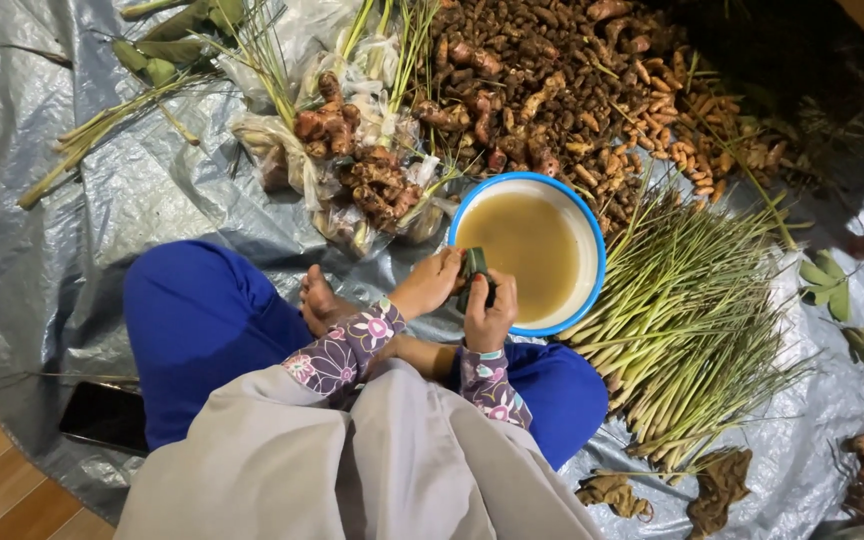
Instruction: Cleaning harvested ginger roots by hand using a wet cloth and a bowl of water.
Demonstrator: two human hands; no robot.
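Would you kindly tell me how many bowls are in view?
1. The blue-rimmed bowl of murky brown water sits on the grey tarp, just beyond both hands, between the root pile and the lemongrass. Others may be hidden.

Seated person, both hands at the near rim of a blue-rimmed bowl (580, 225) of murky brown liquid. Left hand (430, 284) and right hand (489, 312) together grip a small green bundle (474, 268). Lemongrass stalks (682, 320) lie right; ginger roots (552, 90) far.

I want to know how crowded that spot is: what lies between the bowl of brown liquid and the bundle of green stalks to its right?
Nothing: in the head view the blue-rimmed bowl directly borders the green stalks, with stalk ends reaching its rim.
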